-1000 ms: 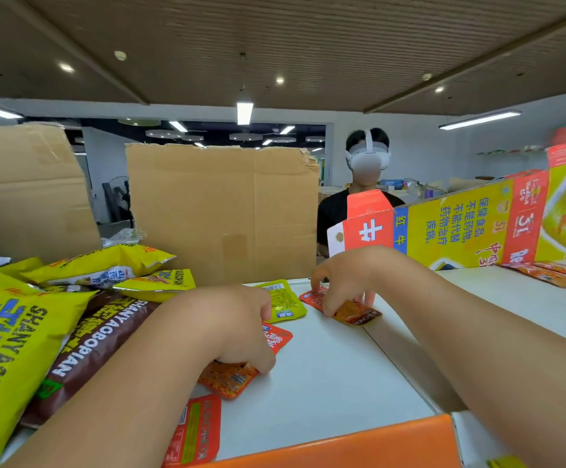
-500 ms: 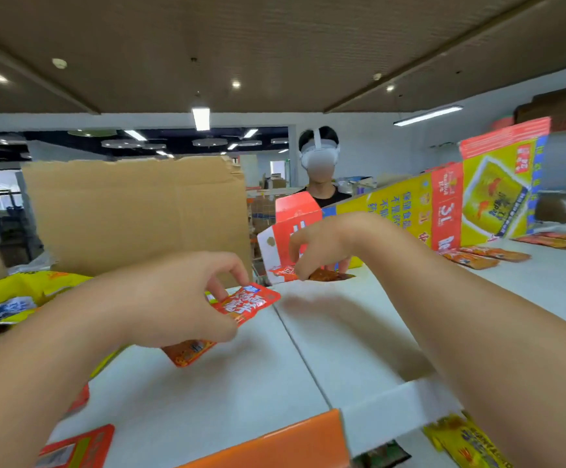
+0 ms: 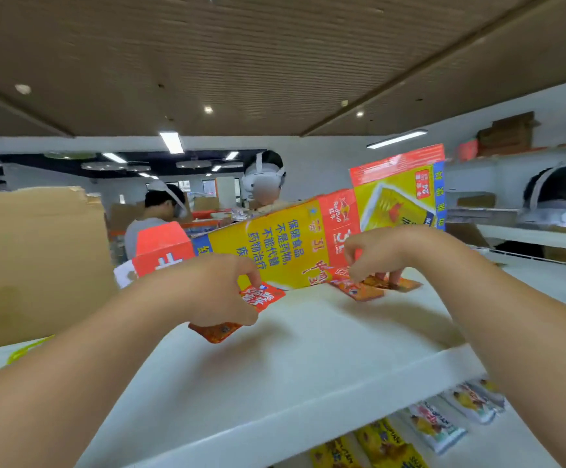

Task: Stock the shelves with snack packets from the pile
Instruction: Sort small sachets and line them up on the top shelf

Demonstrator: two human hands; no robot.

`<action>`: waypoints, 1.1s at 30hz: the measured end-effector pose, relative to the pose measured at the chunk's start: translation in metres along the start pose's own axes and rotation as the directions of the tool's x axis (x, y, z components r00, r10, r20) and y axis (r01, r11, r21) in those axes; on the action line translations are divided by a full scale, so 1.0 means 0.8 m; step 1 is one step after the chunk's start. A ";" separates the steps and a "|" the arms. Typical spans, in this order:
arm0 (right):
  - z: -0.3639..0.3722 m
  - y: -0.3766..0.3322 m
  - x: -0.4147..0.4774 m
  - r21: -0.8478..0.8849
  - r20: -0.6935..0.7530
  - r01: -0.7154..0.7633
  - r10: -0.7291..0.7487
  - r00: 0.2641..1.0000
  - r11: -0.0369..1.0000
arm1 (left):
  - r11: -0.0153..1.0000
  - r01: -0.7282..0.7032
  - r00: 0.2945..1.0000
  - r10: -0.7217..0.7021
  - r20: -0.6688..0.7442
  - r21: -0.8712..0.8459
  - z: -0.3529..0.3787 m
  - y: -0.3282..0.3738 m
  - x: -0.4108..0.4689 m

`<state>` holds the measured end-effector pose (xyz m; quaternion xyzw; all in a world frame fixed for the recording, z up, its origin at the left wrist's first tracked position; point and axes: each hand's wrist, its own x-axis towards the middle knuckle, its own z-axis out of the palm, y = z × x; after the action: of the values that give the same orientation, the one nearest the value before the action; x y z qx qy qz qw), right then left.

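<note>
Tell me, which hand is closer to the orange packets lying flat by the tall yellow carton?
Right. The right hand is over the orange packets, fingertips on them; the left hand is off to their left, apart, holding a red packet.

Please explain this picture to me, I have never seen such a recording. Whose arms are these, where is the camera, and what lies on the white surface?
There is no machine here: a person wears a wide-angle camera on the head, so both arms are their own. The left hand grips a red packet over the white shelf. The right hand seems to pinch an orange packet lying beside a yellow-and-red carton. Further packets lie on a lower level. Brown cardboard stands at the left.
</note>
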<state>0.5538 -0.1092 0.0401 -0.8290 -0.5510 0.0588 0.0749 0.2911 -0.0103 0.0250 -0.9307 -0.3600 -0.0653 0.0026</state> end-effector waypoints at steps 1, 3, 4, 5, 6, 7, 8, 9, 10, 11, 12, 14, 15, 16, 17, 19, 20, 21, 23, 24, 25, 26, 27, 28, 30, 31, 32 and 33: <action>-0.004 0.022 0.005 0.009 -0.006 0.002 -0.002 1.000 1.000 | 1.000 0.014 1.000 -0.014 0.004 -0.002 0.004 0.015 0.015; -0.013 0.066 0.017 0.026 -0.010 0.008 -0.008 1.000 1.000 | 0.998 0.055 0.998 -0.055 0.017 0.003 0.015 0.048 0.049; -0.018 0.086 0.024 0.031 -0.007 0.012 -0.012 1.000 0.999 | 0.997 0.077 0.997 -0.077 0.019 0.005 0.021 0.063 0.067; -0.021 0.103 0.032 0.029 -0.004 0.019 -0.019 1.000 0.999 | 0.995 0.101 0.995 -0.101 0.014 -0.004 0.025 0.078 0.082; -0.024 0.117 0.042 0.025 -0.002 0.028 -0.028 1.000 0.999 | 0.992 0.126 0.992 -0.126 0.008 -0.013 0.029 0.089 0.096; -0.027 0.131 0.052 0.017 0.001 0.037 -0.037 0.999 0.999 | 0.988 0.153 0.988 -0.153 0.001 -0.021 0.033 0.102 0.111; -0.031 0.142 0.062 0.014 0.007 0.047 -0.047 0.999 0.999 | 0.983 0.183 0.983 -0.183 -0.003 -0.022 0.037 0.113 0.125; -0.033 0.151 0.071 0.015 0.018 0.054 -0.054 0.998 0.998 | 0.977 0.214 0.977 -0.215 -0.013 -0.023 0.044 0.122 0.138; -0.035 0.158 0.079 0.021 0.032 0.065 -0.065 0.997 0.998 | 0.969 0.245 0.969 -0.246 -0.017 -0.027 0.051 0.128 0.150; -0.036 0.163 0.086 0.023 0.042 0.074 -0.074 0.996 0.997 | 0.962 0.269 0.963 -0.270 -0.015 -0.040 0.058 0.131 0.160; -0.036 0.169 0.094 0.025 0.050 0.087 -0.088 0.995 0.996 | 0.956 0.287 0.958 -0.287 0.008 -0.057 0.064 0.134 0.169; -0.037 0.178 0.110 0.008 0.064 0.108 -0.109 0.992 0.994 | 0.956 0.288 0.957 -0.285 0.062 -0.048 0.071 0.134 0.179; -0.039 0.181 0.118 -0.006 0.072 0.117 -0.117 0.991 0.993 | 0.961 0.276 0.958 -0.274 0.086 -0.018 0.072 0.132 0.181; -0.040 0.182 0.124 -0.018 0.083 0.129 -0.128 0.988 0.991 | 0.965 0.259 0.957 -0.260 0.125 0.026 0.071 0.128 0.181; -0.042 0.182 0.130 -0.024 0.098 0.143 -0.140 0.985 0.989 | 0.970 0.237 0.952 -0.244 0.182 0.060 0.068 0.123 0.181; -0.046 0.181 0.140 -0.030 0.120 0.167 -0.162 0.979 0.986 | 0.975 0.201 0.920 -0.222 0.322 0.095 0.063 0.115 0.182; -0.047 0.179 0.144 -0.033 0.127 0.180 -0.174 0.977 0.983 | 0.977 0.187 0.905 -0.213 0.369 0.104 0.061 0.112 0.184; -0.048 0.177 0.147 -0.039 0.132 0.191 -0.184 0.974 0.981 | 0.978 0.174 0.899 -0.205 0.388 0.115 0.060 0.111 0.186; -0.047 0.174 0.152 -0.041 0.150 0.207 -0.199 0.968 0.977 | 0.979 0.148 0.906 -0.192 0.377 0.143 0.062 0.113 0.193; -0.044 0.176 0.155 -0.036 0.157 0.212 -0.204 0.966 0.977 | 0.979 0.143 0.916 -0.187 0.356 0.146 0.065 0.114 0.197; -0.041 0.178 0.157 -0.030 0.163 0.215 -0.208 0.964 0.976 | 0.981 0.140 0.928 -0.178 0.328 0.135 0.070 0.112 0.201; -0.037 0.181 0.159 -0.029 0.170 0.218 -0.210 0.963 0.976 | 0.983 0.143 0.936 -0.173 0.307 0.119 0.075 0.110 0.203; -0.035 0.185 0.160 -0.031 0.174 0.217 -0.209 0.962 0.976 | 0.984 0.144 0.941 -0.168 0.295 0.101 0.080 0.107 0.205; -0.033 0.189 0.161 -0.032 0.175 0.213 -0.204 0.963 0.977 | 0.986 0.144 0.944 -0.164 0.287 0.089 0.085 0.104 0.206; -0.032 0.195 0.158 -0.016 0.175 0.205 -0.199 0.964 0.979 | 0.987 0.148 0.952 -0.160 0.261 0.065 0.094 0.098 0.209; -0.032 0.198 0.158 -0.004 0.170 0.207 -0.203 0.964 0.978 | 0.987 0.147 0.958 -0.157 0.242 0.057 0.099 0.097 0.210; -0.032 0.201 0.157 0.002 0.166 0.209 -0.207 0.964 0.978 | 0.988 0.147 0.962 -0.155 0.224 0.054 0.103 0.098 0.211; -0.031 0.204 0.157 0.003 0.163 0.209 -0.207 0.965 0.978 | 0.988 0.147 0.965 -0.156 0.209 0.055 0.107 0.097 0.213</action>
<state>0.7543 -0.0570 0.0316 -0.7596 -0.6396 0.1141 0.0297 0.4779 0.0508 -0.0352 -0.9018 -0.4296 0.0415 -0.0226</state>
